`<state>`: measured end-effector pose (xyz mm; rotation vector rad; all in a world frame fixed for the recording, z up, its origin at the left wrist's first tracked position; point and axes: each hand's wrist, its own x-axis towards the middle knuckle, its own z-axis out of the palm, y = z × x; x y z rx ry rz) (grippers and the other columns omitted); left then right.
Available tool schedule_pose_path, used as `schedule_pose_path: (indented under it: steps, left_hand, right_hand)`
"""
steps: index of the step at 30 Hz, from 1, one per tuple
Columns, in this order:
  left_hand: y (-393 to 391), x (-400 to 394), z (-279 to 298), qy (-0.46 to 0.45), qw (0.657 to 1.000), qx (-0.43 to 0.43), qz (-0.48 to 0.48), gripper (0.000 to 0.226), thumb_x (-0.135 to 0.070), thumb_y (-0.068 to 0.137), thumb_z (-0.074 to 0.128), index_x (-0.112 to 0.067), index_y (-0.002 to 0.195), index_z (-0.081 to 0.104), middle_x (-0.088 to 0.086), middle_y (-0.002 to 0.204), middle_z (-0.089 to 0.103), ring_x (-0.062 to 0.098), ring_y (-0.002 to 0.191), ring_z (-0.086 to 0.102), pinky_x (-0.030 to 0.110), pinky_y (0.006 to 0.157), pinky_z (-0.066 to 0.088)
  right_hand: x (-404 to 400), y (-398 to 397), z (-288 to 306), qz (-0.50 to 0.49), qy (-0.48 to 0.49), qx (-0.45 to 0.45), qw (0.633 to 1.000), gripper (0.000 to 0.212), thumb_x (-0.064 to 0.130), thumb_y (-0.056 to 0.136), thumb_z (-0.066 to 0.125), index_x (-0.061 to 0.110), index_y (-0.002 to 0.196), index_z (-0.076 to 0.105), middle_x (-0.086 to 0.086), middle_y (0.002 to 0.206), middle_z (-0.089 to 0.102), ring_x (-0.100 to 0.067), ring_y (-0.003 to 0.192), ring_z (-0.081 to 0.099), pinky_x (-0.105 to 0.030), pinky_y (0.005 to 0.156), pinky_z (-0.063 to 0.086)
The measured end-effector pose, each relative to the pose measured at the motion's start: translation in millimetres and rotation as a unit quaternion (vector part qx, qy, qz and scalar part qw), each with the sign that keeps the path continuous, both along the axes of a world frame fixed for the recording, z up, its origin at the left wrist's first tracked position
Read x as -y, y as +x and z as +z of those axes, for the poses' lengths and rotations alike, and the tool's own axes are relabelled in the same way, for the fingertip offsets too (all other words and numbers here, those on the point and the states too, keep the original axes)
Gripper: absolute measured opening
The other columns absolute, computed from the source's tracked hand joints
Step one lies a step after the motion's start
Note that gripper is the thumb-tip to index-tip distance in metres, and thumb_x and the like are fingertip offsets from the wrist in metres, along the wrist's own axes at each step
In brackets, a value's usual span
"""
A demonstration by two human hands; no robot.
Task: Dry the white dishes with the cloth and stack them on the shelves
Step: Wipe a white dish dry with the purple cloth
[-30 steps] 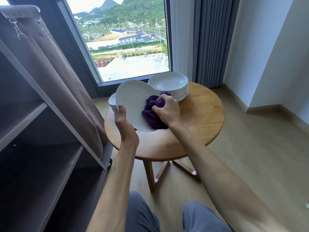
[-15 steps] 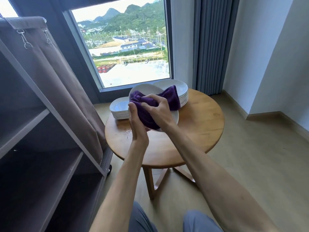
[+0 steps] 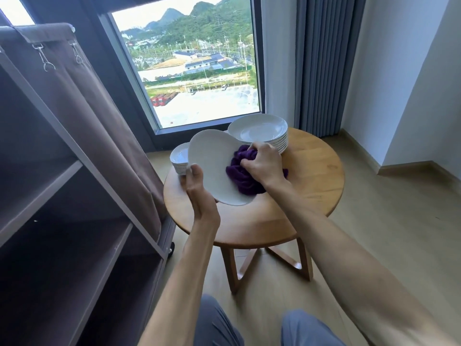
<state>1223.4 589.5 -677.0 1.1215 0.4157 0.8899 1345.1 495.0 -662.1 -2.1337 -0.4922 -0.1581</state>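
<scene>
My left hand [image 3: 199,186] grips the near left rim of a white plate [image 3: 212,161], tilted up above the round wooden table [image 3: 311,176]. A bunched purple cloth [image 3: 243,174] lies against the plate's right side, gripped by my right hand [image 3: 262,163]. Behind them a stack of white plates [image 3: 259,128] stands at the table's back. A lower stack of small white dishes [image 3: 178,158] sits at the back left, partly hidden by the held plate.
Brown shelves [image 3: 50,186] with a drawn-back fabric cover [image 3: 99,116] stand at the left, close to the table. A window and grey curtain [image 3: 321,63] are behind. Wooden floor [image 3: 399,233] opens to the right.
The plate has turned from cloth-covered and edge-on to face-up and tilted. The cloth has bunched onto its right side under my right hand. My left hand has shifted to the plate's lower left rim.
</scene>
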Motion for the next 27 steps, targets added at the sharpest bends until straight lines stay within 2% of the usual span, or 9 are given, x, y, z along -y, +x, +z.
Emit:
schedule_pose_path:
  steps: [3, 7, 10, 13, 16, 18, 21, 23, 27]
  left_hand:
    - [-3, 6, 6, 0.054, 0.998, -0.006, -0.027, 0.043, -0.055, 0.096, 0.047, -0.032, 0.131, 0.057, 0.014, 0.135, 0.06, 0.037, 0.127, 0.056, 0.066, 0.104, 0.046]
    - [-1, 6, 13, 0.042, 0.998, -0.014, -0.046, 0.028, -0.055, 0.101, 0.042, -0.042, 0.116, 0.062, 0.014, 0.13, 0.064, 0.036, 0.122, 0.061, 0.068, 0.098, 0.05]
    - [4, 10, 17, 0.059, 0.997, -0.001, -0.051, 0.036, -0.052, 0.106, 0.038, -0.035, 0.13, 0.059, 0.012, 0.134, 0.064, 0.032, 0.125, 0.061, 0.063, 0.104, 0.048]
    - [9, 8, 25, 0.027, 0.999, 0.003, -0.038, 0.059, -0.055, 0.102, 0.037, -0.019, 0.148, 0.048, 0.013, 0.14, 0.06, 0.03, 0.129, 0.059, 0.06, 0.11, 0.045]
    - [8, 0, 31, -0.001, 0.999, 0.021, -0.042, 0.072, -0.06, 0.095, 0.04, -0.01, 0.146, 0.051, 0.018, 0.139, 0.061, 0.032, 0.129, 0.059, 0.056, 0.113, 0.043]
    - [7, -5, 33, -0.046, 0.997, 0.037, -0.051, 0.072, -0.062, 0.098, 0.039, -0.008, 0.145, 0.051, 0.022, 0.137, 0.062, 0.036, 0.127, 0.06, 0.054, 0.112, 0.046]
    - [8, -11, 32, -0.113, 0.991, 0.051, -0.06, 0.07, -0.06, 0.096, 0.045, -0.014, 0.15, 0.045, 0.022, 0.143, 0.057, 0.041, 0.13, 0.057, 0.057, 0.111, 0.045]
    - [6, -9, 27, -0.088, 0.995, 0.036, -0.036, 0.061, -0.057, 0.1, 0.045, -0.019, 0.148, 0.047, 0.018, 0.141, 0.058, 0.038, 0.128, 0.057, 0.06, 0.109, 0.046]
    - [-1, -1, 14, 0.002, 0.999, 0.03, -0.031, 0.045, -0.054, 0.101, 0.045, -0.028, 0.137, 0.055, 0.014, 0.138, 0.06, 0.035, 0.127, 0.058, 0.061, 0.108, 0.046]
  right_hand:
    - [-14, 5, 5, -0.041, 0.057, 0.014, 0.997, 0.019, 0.021, 0.079, 0.072, 0.006, 0.088, 0.065, -0.013, 0.091, 0.064, -0.032, 0.087, 0.059, -0.031, 0.072, 0.042]
    - [-33, 6, 31, -0.016, 0.113, 0.019, 0.993, 0.026, 0.026, 0.083, 0.075, 0.009, 0.103, 0.071, -0.012, 0.1, 0.068, -0.028, 0.094, 0.063, -0.034, 0.085, 0.05]
    - [-40, -4, 50, 0.086, 0.132, 0.011, 0.988, 0.028, 0.026, 0.087, 0.073, 0.014, 0.111, 0.069, -0.003, 0.098, 0.069, -0.019, 0.092, 0.065, -0.032, 0.083, 0.053]
    - [-34, -22, 51, 0.25, 0.167, -0.012, 0.954, 0.018, 0.02, 0.092, 0.071, 0.017, 0.109, 0.071, 0.01, 0.092, 0.067, -0.002, 0.086, 0.065, -0.019, 0.078, 0.052]
    - [-16, -28, 51, 0.337, 0.206, -0.042, 0.918, 0.015, 0.01, 0.09, 0.073, 0.011, 0.106, 0.073, -0.001, 0.091, 0.071, -0.004, 0.083, 0.067, -0.02, 0.077, 0.055]
    - [-3, -24, 53, 0.354, 0.148, -0.051, 0.922, 0.015, 0.007, 0.086, 0.075, 0.008, 0.102, 0.075, -0.01, 0.088, 0.071, -0.008, 0.078, 0.066, -0.022, 0.075, 0.054]
    - [12, -18, 44, 0.329, 0.03, -0.081, 0.94, 0.014, 0.015, 0.078, 0.077, 0.021, 0.091, 0.078, -0.003, 0.085, 0.07, -0.01, 0.078, 0.067, -0.027, 0.075, 0.055]
    - [17, -11, 36, 0.257, -0.026, -0.069, 0.964, 0.014, 0.021, 0.075, 0.077, 0.025, 0.088, 0.077, 0.0, 0.088, 0.069, -0.015, 0.087, 0.067, -0.028, 0.077, 0.055]
    - [20, 8, 24, 0.081, 0.01, -0.046, 0.996, 0.02, 0.023, 0.075, 0.078, 0.014, 0.092, 0.075, -0.006, 0.088, 0.072, -0.024, 0.09, 0.067, -0.035, 0.081, 0.054]
